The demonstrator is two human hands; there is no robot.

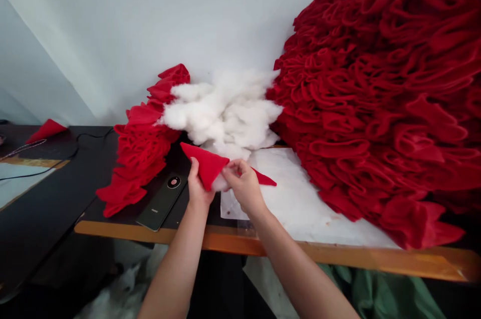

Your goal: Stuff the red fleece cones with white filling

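Note:
Between my hands is a triangular piece of red felt (205, 164), its point aimed up and to the left. My left hand (197, 184) pinches it from below, and my right hand (244, 186) grips its other side. White polyester stuffing (220, 184) shows at the felt's lower edge, close to my right fingers. A narrow red felt tip (263, 178) sticks out to the right of my right hand. Just beyond my hands lies a large heap of the same white stuffing (221, 113).
A huge ruffled mass of red felt (383, 93) fills the right side, and a smaller red felt strip (145, 143) lies left. A black smartphone (162, 202) and white sheet (300, 199) rest on the wood-edged table (240, 244). A wall stands behind.

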